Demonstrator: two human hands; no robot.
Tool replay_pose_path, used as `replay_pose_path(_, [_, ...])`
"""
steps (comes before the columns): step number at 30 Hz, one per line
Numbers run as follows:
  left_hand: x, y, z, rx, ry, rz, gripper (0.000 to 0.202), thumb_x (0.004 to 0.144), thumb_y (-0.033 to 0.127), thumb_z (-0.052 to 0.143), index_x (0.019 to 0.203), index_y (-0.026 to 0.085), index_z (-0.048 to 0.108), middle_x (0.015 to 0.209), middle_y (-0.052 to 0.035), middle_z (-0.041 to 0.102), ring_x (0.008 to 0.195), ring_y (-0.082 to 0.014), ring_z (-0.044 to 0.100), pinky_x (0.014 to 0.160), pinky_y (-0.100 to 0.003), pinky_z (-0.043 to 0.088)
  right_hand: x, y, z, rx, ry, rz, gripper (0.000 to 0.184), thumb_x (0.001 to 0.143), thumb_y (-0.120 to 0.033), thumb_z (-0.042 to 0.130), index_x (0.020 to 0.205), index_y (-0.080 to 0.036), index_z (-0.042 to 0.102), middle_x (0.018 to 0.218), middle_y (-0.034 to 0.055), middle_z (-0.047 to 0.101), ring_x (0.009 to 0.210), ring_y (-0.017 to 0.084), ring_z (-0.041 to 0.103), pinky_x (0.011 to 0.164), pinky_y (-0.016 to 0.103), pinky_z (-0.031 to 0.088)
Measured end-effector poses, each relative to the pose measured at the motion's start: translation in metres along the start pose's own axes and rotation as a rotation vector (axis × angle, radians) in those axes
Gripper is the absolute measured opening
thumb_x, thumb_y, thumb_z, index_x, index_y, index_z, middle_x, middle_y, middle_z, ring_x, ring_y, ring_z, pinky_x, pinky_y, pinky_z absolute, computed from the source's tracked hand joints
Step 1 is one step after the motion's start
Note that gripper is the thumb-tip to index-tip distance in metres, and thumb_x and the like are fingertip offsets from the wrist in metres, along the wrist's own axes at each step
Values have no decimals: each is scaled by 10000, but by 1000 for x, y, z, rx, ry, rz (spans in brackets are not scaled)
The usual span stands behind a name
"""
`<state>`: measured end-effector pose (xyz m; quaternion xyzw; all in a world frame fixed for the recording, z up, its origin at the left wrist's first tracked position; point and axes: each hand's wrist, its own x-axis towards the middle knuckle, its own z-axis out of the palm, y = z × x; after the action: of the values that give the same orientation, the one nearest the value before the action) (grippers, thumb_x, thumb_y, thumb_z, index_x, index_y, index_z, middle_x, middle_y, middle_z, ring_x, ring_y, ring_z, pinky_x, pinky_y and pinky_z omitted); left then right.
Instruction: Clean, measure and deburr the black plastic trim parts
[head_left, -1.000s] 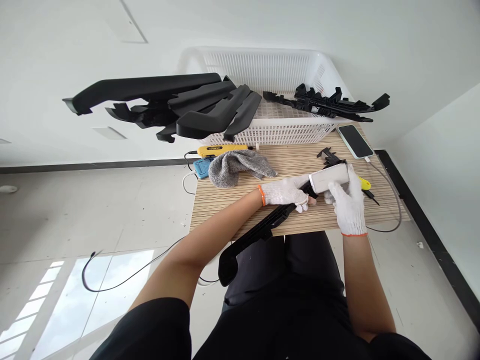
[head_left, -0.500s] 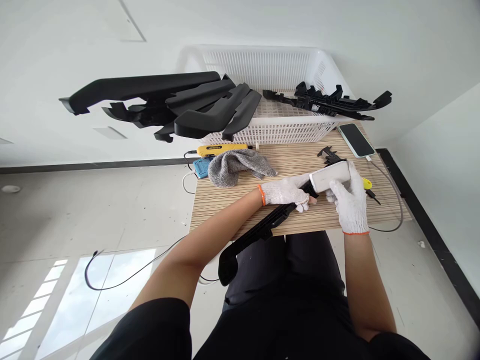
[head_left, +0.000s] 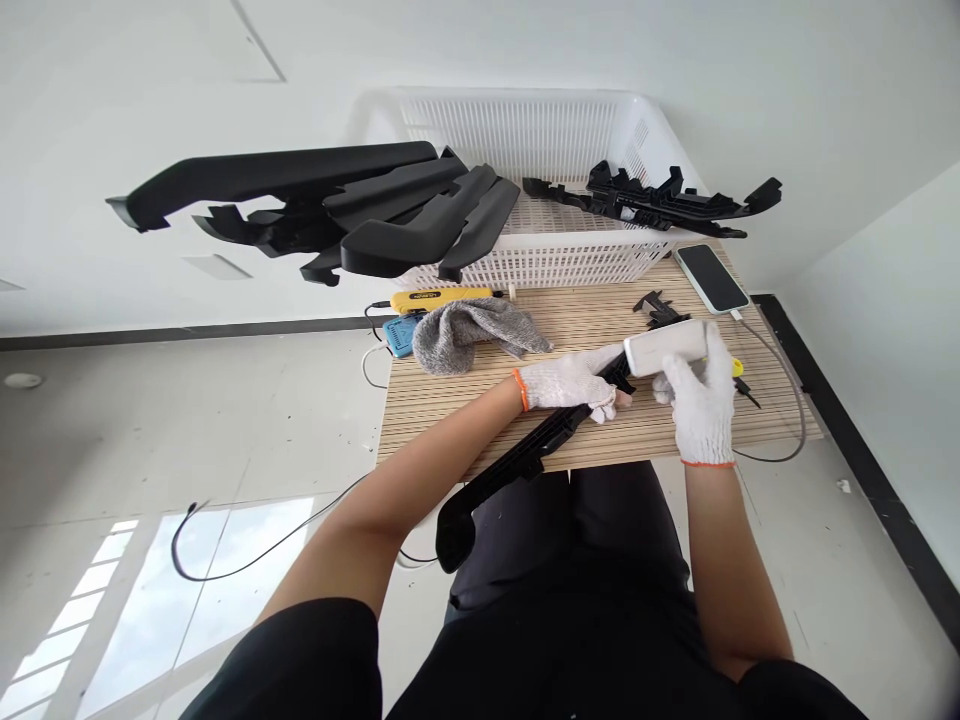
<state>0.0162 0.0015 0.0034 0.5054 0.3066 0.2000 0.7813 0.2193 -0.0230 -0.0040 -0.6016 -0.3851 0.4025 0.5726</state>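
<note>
A long black plastic trim part [head_left: 502,478] lies slantwise over the table's front edge, its wide curved end hanging above my lap. My left hand [head_left: 568,384], in a white knit glove with an orange cuff, is closed around its upper section. In a matching glove, my right hand [head_left: 703,405] grips a flat, white, rounded rectangular block [head_left: 664,347]. The block's left end is against or just over the upper end of the trim part; whether they touch I cannot tell. My right fingers partly cover the block's right end.
Behind stands a white plastic basket [head_left: 517,108], with black trim parts [head_left: 277,178] jutting out left and black clip strips [head_left: 652,205] at right. On the table [head_left: 420,415] lie a grey cloth [head_left: 480,330], yellow tool [head_left: 442,299], blue device [head_left: 402,336], caliper [head_left: 658,308] and cabled phone [head_left: 712,278].
The white block has shifted and tilted slightly in my right hand, with its fingers moved along it. My left hand and the black trim part stay nearly still.
</note>
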Motion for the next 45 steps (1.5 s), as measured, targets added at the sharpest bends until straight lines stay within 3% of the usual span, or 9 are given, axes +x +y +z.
replay_pose_path(3, [-1, 2, 1, -11, -1, -5, 1014, 778, 74, 744, 1657, 240, 265, 901, -57, 769, 687, -132, 714, 717, -321, 638, 0, 0, -1, 40, 112, -22, 905, 778, -350, 745, 1604, -332, 376, 889, -35, 630, 547, 82, 539, 441, 218, 447])
replay_pose_path(14, [-2, 1, 0, -43, -2, -18, 991, 769, 46, 694, 1648, 214, 268, 879, -50, 755, 677, -129, 700, 689, -306, 619, -1, -2, 0, -27, -35, 28, 913, 769, -331, 763, 1602, -285, 392, 808, -55, 597, 517, 81, 518, 427, 215, 420])
replay_pose_path(18, [-1, 2, 0, -52, -1, -16, 997, 758, 45, 691, 1646, 222, 274, 902, -59, 759, 708, -136, 714, 708, -309, 622, 0, -2, 0, -6, 85, 14, 916, 777, -363, 742, 1610, -297, 367, 872, -44, 610, 538, 75, 527, 434, 211, 429])
replay_pose_path(21, [-1, 2, 0, -20, 18, -23, 1006, 749, 64, 729, 1641, 213, 288, 892, -57, 760, 677, -133, 703, 702, -323, 624, 0, -2, -1, -64, -53, 25, 914, 771, -352, 749, 1607, -313, 381, 825, -54, 600, 535, 84, 531, 443, 217, 437])
replay_pose_path(25, [-1, 1, 0, -37, 12, -14, 1023, 744, 83, 728, 1649, 215, 269, 933, -66, 763, 707, -135, 711, 715, -321, 623, -1, -2, -1, -2, 106, -5, 895, 787, -358, 731, 1606, -312, 372, 902, -35, 624, 534, 67, 516, 437, 208, 427])
replay_pose_path(32, [0, 0, -2, -42, -13, -13, 1051, 758, 68, 719, 1668, 228, 219, 908, -59, 749, 722, -136, 711, 711, -312, 625, -1, 1, -4, 62, 27, 37, 937, 755, -315, 736, 1604, -343, 340, 893, -51, 632, 484, 61, 491, 397, 201, 399])
replay_pose_path(35, [1, -2, -3, -41, -27, -2, 1054, 772, 76, 729, 1672, 251, 211, 957, -71, 753, 718, -130, 710, 717, -314, 627, -1, 0, -9, 155, 50, 67, 834, 713, -280, 719, 1501, -353, 455, 914, -52, 645, 459, 39, 453, 362, 174, 350])
replay_pose_path(40, [1, -4, -2, -9, -34, -1, 1022, 768, 80, 743, 1656, 252, 268, 994, -80, 749, 746, -147, 725, 723, -329, 632, -5, -4, -20, 174, -216, 55, 664, 690, -204, 736, 1336, -304, 620, 614, -131, 489, 345, 31, 271, 274, 166, 239])
replay_pose_path(45, [0, -4, -2, -27, -52, 16, 1023, 744, 68, 754, 1641, 265, 303, 1017, -79, 744, 785, -156, 730, 732, -332, 630, -3, 2, -25, 240, -206, 51, 271, 828, -406, 760, 1036, -253, 678, 419, -149, 310, 277, 64, 199, 233, 186, 200])
